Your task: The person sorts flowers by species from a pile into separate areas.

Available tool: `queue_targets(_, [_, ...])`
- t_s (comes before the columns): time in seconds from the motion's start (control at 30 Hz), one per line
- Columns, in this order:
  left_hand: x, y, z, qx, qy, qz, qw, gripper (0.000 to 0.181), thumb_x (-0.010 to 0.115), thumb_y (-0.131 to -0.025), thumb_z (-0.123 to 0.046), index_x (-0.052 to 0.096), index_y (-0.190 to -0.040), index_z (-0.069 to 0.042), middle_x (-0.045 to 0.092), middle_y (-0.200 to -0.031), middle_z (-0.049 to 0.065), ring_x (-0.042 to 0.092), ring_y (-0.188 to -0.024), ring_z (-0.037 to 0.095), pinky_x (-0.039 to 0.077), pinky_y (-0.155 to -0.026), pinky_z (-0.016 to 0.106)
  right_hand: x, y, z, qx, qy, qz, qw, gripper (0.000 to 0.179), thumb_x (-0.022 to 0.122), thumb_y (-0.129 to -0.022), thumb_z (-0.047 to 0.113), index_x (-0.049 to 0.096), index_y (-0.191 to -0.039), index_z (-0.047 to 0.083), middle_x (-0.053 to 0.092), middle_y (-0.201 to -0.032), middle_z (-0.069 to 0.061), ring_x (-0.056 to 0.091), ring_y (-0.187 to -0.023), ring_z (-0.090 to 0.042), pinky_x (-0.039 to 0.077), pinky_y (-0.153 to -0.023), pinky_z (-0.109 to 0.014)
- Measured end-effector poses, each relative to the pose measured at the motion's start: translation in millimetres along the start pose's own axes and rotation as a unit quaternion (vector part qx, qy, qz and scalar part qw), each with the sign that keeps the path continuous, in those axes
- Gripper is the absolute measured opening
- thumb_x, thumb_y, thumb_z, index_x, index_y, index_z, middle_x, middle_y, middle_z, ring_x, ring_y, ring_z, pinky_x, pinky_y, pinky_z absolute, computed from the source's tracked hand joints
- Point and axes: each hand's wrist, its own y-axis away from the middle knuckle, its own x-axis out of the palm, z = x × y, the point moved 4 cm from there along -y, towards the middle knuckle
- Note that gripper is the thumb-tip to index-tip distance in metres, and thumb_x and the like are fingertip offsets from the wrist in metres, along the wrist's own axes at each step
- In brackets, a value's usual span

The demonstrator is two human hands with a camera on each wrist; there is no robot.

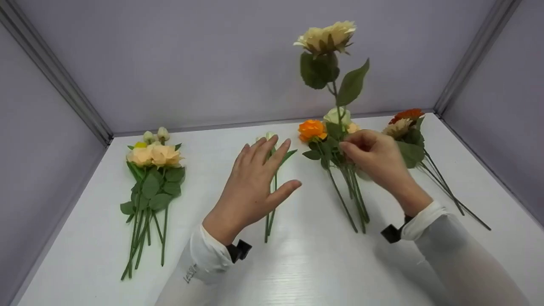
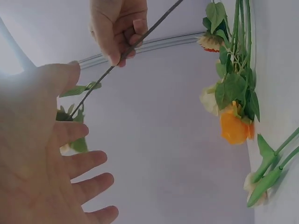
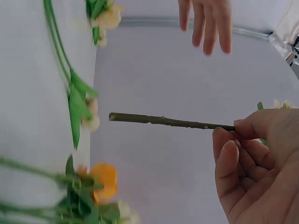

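Observation:
My right hand [image 1: 376, 159] pinches the stem of a pale yellow flower [image 1: 326, 38] between thumb and fingertips. The bloom stands upright with two green leaves below it, and the bare lower end of its stem [image 3: 154, 119] sticks out past my fingers in the right wrist view. My left hand [image 1: 253, 182] is spread with straight fingers and holds nothing. It hovers over white tulips [image 1: 273, 212], hiding most of their heads in the head view; their pale blooms [image 2: 256, 189] show in the left wrist view.
Behind the right hand lies a bunch with an orange rose [image 1: 312, 130] and a white rose [image 1: 338, 115]. Farther right are red and beige flowers [image 1: 408, 123]. A bunch with peach roses [image 1: 155, 155] lies at left on the white table [image 1: 297, 272]. Grey panels [image 1: 204, 63] enclose the table.

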Motion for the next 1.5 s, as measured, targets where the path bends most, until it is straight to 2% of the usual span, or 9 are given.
queue_targets(0.13, [8.8, 0.7, -2.3, 0.004, -0.018, 0.053, 0.9984, 0.082, 0.029, -0.099, -0.077, 0.020, -0.165, -0.029, 0.018, -0.170, 0.003, 0.009, -0.156, 0.027, 0.002, -0.124, 0.051, -44.1, -2.2, -40.6, 0.053, 0.079, -0.015, 0.9954, 0.032, 0.066, -0.101, 0.038, 0.072, -0.109, 0.007, 0.071, -0.095, -0.010, 0.066, -0.077, -0.019, 0.055, -0.061, -0.026])
queue_targets(0.3, [22.9, 0.5, -5.7, 0.004, -0.039, 0.093, 0.9949, 0.086, 0.023, -0.096, -0.081, 0.018, -0.165, -0.030, 0.014, -0.171, 0.002, 0.006, -0.157, 0.027, -0.002, -0.123, 0.052, -93.1, 5.1, -98.1, 0.126, 0.168, -0.003, 0.9777, 0.033, 0.060, -0.102, 0.035, 0.070, -0.111, 0.005, 0.071, -0.096, -0.012, 0.068, -0.075, -0.022, 0.053, -0.060, -0.034])
queue_targets(0.5, [49.0, -0.9, -22.7, 0.057, -0.054, 0.124, 0.9892, 0.085, 0.024, -0.097, -0.080, 0.017, -0.165, -0.030, 0.011, -0.171, 0.004, 0.006, -0.157, 0.028, 0.000, -0.123, 0.055, -128.3, 15.3, -141.9, 0.173, 0.214, 0.042, 0.9605, 0.032, 0.057, -0.101, 0.029, 0.069, -0.109, 0.001, 0.071, -0.084, -0.010, 0.065, -0.073, -0.026, 0.048, -0.059, -0.038])
queue_targets(0.63, [74.5, -4.3, -43.0, 0.112, -0.065, 0.159, 0.9788, 0.085, 0.024, -0.097, -0.080, 0.016, -0.165, -0.031, 0.010, -0.171, 0.003, 0.008, -0.157, 0.028, 0.001, -0.123, 0.054, -135.9, 20.2, -159.8, 0.194, 0.228, 0.082, 0.9507, 0.033, 0.057, -0.101, 0.028, 0.069, -0.108, -0.002, 0.070, -0.076, -0.006, 0.063, -0.071, -0.026, 0.048, -0.063, -0.038])
queue_targets(0.77, [94.8, -9.3, -63.4, 0.155, -0.082, 0.190, 0.9660, 0.084, 0.023, -0.096, -0.080, 0.014, -0.165, -0.033, 0.010, -0.171, 0.002, 0.009, -0.157, 0.026, 0.001, -0.124, 0.052, -137.6, 20.7, -170.0, 0.200, 0.231, 0.099, 0.9469, 0.035, 0.058, -0.101, 0.027, 0.070, -0.108, -0.006, 0.070, -0.073, -0.005, 0.066, -0.070, -0.025, 0.052, -0.068, -0.043])
queue_targets(0.87, [104.9, -11.2, -76.4, 0.174, -0.078, 0.206, 0.9597, 0.084, 0.024, -0.096, -0.081, 0.015, -0.165, -0.033, 0.011, -0.171, 0.001, 0.009, -0.157, 0.024, 0.001, -0.124, 0.051, -136.1, 21.3, -177.1, 0.209, 0.224, 0.108, 0.9458, 0.033, 0.058, -0.101, 0.024, 0.069, -0.106, -0.007, 0.071, -0.073, -0.005, 0.068, -0.068, -0.023, 0.054, -0.069, -0.042])
queue_targets(1.0, [111.9, -12.1, -87.5, 0.190, -0.063, 0.215, 0.9560, 0.084, 0.026, -0.096, -0.080, 0.017, -0.165, -0.033, 0.013, -0.171, 0.000, 0.011, -0.156, 0.023, 0.003, -0.124, 0.049, -133.9, 25.1, -186.1, 0.218, 0.236, 0.123, 0.9390, 0.027, 0.057, -0.099, 0.020, 0.069, -0.098, -0.004, 0.068, -0.069, -0.004, 0.064, -0.063, -0.021, 0.049, -0.059, -0.037])
queue_targets(1.2, [114.1, -9.8, -82.2, 0.183, -0.075, 0.216, 0.9561, 0.083, 0.026, -0.097, -0.080, 0.015, -0.165, -0.034, 0.013, -0.171, 0.001, 0.012, -0.156, 0.024, 0.004, -0.124, 0.050, -128.5, 27.4, -192.0, 0.206, 0.277, 0.134, 0.9289, 0.023, 0.059, -0.097, 0.019, 0.068, -0.082, 0.005, 0.061, -0.062, -0.003, 0.055, -0.054, -0.020, 0.041, -0.052, -0.036])
queue_targets(1.5, [109.8, -6.0, -70.3, 0.168, -0.076, 0.221, 0.9576, 0.083, 0.029, -0.098, -0.078, 0.019, -0.165, -0.031, 0.017, -0.170, 0.001, 0.013, -0.156, 0.024, 0.005, -0.124, 0.050, -135.0, 28.6, -191.6, 0.191, 0.291, 0.105, 0.9314, 0.024, 0.066, -0.095, 0.026, 0.068, -0.084, 0.005, 0.061, -0.065, -0.002, 0.053, -0.058, -0.020, 0.039, -0.052, -0.036])
